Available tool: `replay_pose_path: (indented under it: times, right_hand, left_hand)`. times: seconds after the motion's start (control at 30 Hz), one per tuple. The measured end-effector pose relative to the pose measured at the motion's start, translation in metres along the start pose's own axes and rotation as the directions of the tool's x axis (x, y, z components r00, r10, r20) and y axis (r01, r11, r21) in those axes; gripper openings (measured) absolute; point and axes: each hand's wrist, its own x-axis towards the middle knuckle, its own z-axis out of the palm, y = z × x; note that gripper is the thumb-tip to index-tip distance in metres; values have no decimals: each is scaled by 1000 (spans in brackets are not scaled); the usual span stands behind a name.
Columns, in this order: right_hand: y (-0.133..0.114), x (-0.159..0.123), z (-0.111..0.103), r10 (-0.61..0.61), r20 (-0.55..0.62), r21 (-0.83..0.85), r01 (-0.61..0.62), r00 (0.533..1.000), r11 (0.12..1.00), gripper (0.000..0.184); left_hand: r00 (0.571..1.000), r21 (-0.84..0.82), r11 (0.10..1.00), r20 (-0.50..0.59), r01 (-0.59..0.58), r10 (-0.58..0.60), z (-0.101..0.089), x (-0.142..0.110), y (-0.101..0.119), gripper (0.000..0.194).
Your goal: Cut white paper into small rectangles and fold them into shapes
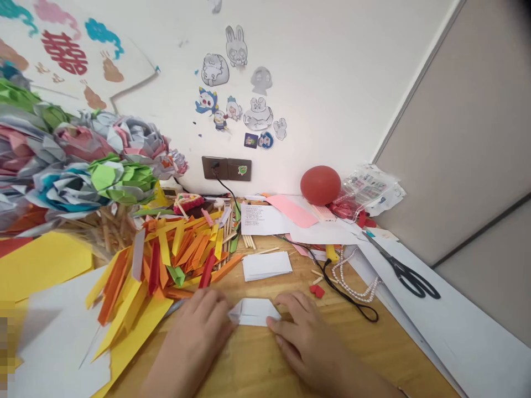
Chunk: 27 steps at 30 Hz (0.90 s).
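A small piece of white paper [254,310], partly folded, lies on the wooden table [365,354] in front of me. My left hand [198,331] presses on its left edge with the fingers curled down. My right hand [301,327] holds its right edge, fingers bent and pressed onto the paper. Just behind it lies a small stack of white paper sheets [266,265].
A heap of folded orange, yellow and red paper strips [166,260] lies to the left, above yellow and white sheets. Paper flowers [83,160] stand at far left. Black scissors [404,271], a pearl string [357,276], a black cord and a red balloon [320,184] are to the right.
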Motion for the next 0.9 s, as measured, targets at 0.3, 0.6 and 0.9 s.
replay_pose_path:
  times: [0.3,0.6,0.9]
  right_hand:
    - [-2,-11,6,-4,-37,-101,0,999,995,33]
    - [-17,-7,19,4,-82,42,-1,997,999,14]
    - [21,27,-8,-224,76,53,221,972,974,24]
  left_hand:
    - [938,264,905,2,-334,346,4,-11,30,41]
    - [943,82,939,33,-333,331,-1,-7,22,42]
    - [922,-84,930,125,-359,367,-35,11,14,38]
